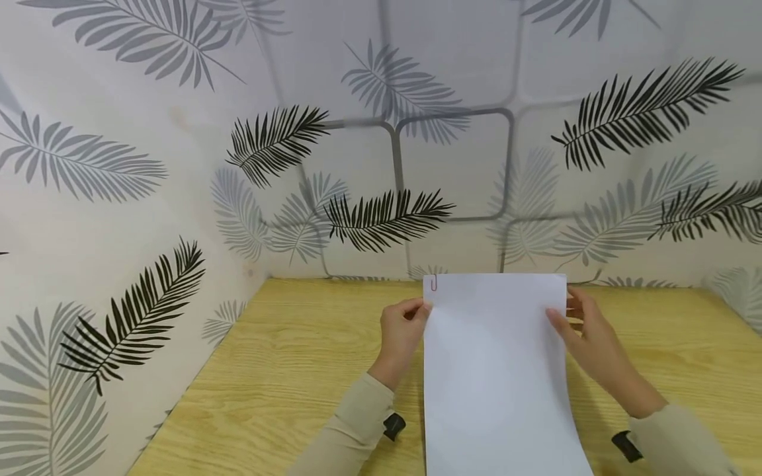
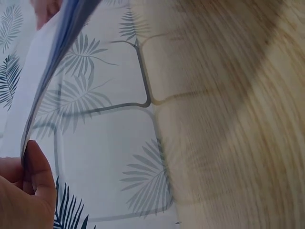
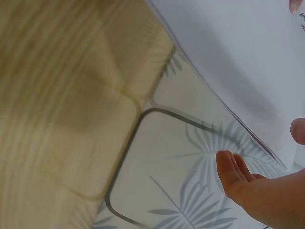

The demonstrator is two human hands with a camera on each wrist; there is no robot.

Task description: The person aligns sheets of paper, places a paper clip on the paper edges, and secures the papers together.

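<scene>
A stack of white paper (image 1: 494, 370) stands raised before me, its right side curving lower down. A small reddish paper clip (image 1: 434, 283) sits at its upper left corner. My left hand (image 1: 403, 337) pinches the stack's left edge just below the clip; the left wrist view shows the layered edge (image 2: 47, 71) between thumb and fingers. At the upper right edge is my right hand (image 1: 595, 344), thumb in front of the paper and fingers behind. In the right wrist view these fingers (image 3: 231, 174) look loosely spread, apart from the paper's edge.
A wood-grain table (image 1: 297, 344) lies under the paper and both arms. Behind it and at the left rise walls (image 1: 357, 158) covered with a leaf pattern, close to the table's back edge. A dark strap (image 1: 393, 426) shows at the left wrist, another (image 1: 627, 446) at the right.
</scene>
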